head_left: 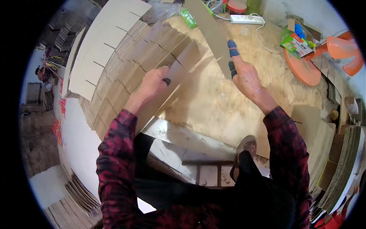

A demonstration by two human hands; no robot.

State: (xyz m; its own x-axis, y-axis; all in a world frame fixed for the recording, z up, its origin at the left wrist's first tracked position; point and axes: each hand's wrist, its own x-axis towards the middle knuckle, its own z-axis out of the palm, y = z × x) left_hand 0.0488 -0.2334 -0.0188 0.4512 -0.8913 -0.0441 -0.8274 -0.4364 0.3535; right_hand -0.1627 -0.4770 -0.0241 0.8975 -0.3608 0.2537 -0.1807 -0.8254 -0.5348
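My right hand (pixel 248 78) grips the lower end of a flat brown cardboard strip (pixel 207 32), which slants up to the left over the wooden tabletop (pixel 213 110). Blue and dark covers wrap two of its fingertips. My left hand (pixel 153 83), with a dark cover on one fingertip, is curled at the edge of another cardboard strip (pixel 187 57), smeared by motion. Part of that hand's grip is hidden. Just left of it, many brown cardboard strips (pixel 122 82) stand packed in rows. A large pale cardboard sheet (pixel 103 36) with slots lies beyond them.
At the far side are a white power strip (pixel 246 19) with a cable and a green packet (pixel 188 18). An orange fan (pixel 305 70) and an open green box (pixel 297 45) stand at the right. Stacked cardboard (pixel 341 168) lines the right edge. My shoe (pixel 248 145) shows below the tabletop.
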